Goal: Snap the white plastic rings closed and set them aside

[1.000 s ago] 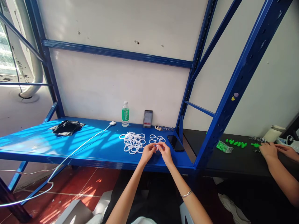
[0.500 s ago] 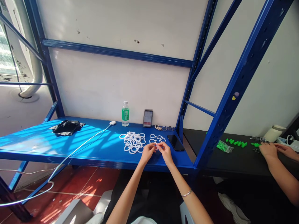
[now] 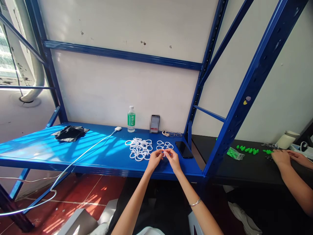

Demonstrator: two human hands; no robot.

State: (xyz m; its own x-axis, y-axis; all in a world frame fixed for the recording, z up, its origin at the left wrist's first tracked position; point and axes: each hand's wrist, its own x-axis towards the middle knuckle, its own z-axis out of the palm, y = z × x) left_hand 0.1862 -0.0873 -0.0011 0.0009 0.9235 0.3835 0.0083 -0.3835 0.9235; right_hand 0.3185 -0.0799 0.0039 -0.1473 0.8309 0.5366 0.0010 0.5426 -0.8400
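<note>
Your left hand [image 3: 156, 158] and right hand [image 3: 171, 157] meet fingertip to fingertip, pinched on a small white piece [image 3: 164, 154] that the fingers mostly cover. The table's front edge [image 3: 102, 170] runs beneath your wrists. Just beyond your grip lie a few loose white rings [image 3: 165, 144]; the ring pile [image 3: 140, 149] sits just left of it, and a dark phone [image 3: 184, 150], near on the right, limits sideways room. Farther left, the blue surface [image 3: 102, 155] stretches wide; farther back stands a bottle [image 3: 131, 120]. Compared with half a second ago, hands and rings look unchanged.
</note>
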